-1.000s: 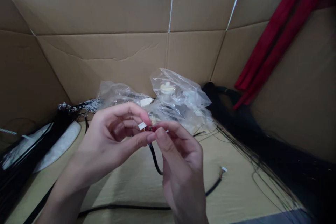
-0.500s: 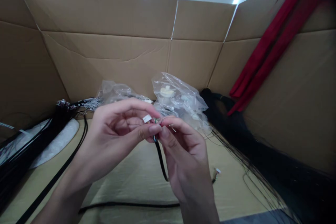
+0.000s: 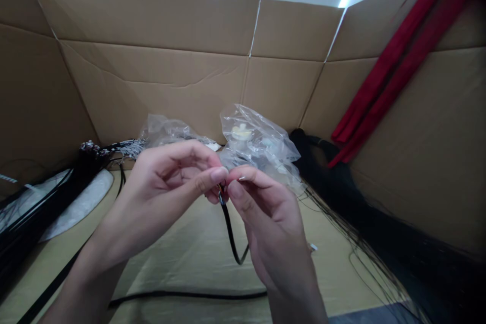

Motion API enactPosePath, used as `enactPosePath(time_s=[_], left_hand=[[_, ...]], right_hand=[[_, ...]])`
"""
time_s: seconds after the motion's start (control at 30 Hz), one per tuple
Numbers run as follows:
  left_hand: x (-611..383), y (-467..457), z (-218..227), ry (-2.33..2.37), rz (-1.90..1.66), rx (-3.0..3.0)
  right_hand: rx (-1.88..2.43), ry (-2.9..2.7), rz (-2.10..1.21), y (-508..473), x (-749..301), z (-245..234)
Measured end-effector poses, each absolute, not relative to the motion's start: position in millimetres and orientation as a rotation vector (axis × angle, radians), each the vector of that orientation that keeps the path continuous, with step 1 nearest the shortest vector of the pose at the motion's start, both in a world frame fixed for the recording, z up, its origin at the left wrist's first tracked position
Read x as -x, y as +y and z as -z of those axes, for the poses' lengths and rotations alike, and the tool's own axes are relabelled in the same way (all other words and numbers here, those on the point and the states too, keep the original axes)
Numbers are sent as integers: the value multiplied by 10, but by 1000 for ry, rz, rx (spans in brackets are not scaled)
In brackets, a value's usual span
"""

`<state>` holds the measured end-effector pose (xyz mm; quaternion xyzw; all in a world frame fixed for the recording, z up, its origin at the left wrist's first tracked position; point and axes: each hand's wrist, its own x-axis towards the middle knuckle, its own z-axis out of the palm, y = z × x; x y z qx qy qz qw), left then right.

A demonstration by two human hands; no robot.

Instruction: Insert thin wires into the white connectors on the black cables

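Note:
My left hand [image 3: 167,187] and my right hand [image 3: 266,217] meet at their fingertips in the middle of the view. Both pinch the upper end of a thin black cable [image 3: 231,235], which hangs down from the fingers and loops onto the tan table [image 3: 197,258]. A small metal pin shows at my right fingertips. The cable's small white connector is hidden behind my left fingers. The cable's other end, with a white plug [image 3: 313,247], lies on the table behind my right hand.
Two clear plastic bags [image 3: 261,144] with small white parts lie just behind my hands. Black cable bundles lie at the left [image 3: 45,202] and right [image 3: 364,212]. Cardboard walls [image 3: 152,76] close the space in. Red cloth [image 3: 395,55] hangs at the right.
My fingertips have drawn closer together over the cable end. The white connector and coloured wires seen before are now covered by my fingers. The cable loop has sagged lower.

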<state>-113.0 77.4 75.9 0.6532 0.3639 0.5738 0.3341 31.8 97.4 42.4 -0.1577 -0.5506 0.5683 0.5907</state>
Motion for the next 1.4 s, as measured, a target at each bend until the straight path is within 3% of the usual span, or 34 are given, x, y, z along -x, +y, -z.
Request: enactPosePath(time_s=[0.2,0.33,0.67,0.93,1.4], left_hand=[[1065,791,-772,1019,-1521,-1629],[1037,783,-757,1030,-1532,-1606],[1091,826,-774,1038,-1619,-1636],[1267,884,-806,965,-1708,-1538],[1406,800,-868,852,-1948,-1530]], right_hand=[[603,-1277,-856,860,-211,-391],[603,-1193,-756,820,-109,-329],[504,-1123,-1068,852,-84,-302],[448,-1463,-966,908,10,-558],[254,-1244,-1225,1215,276,-718]])
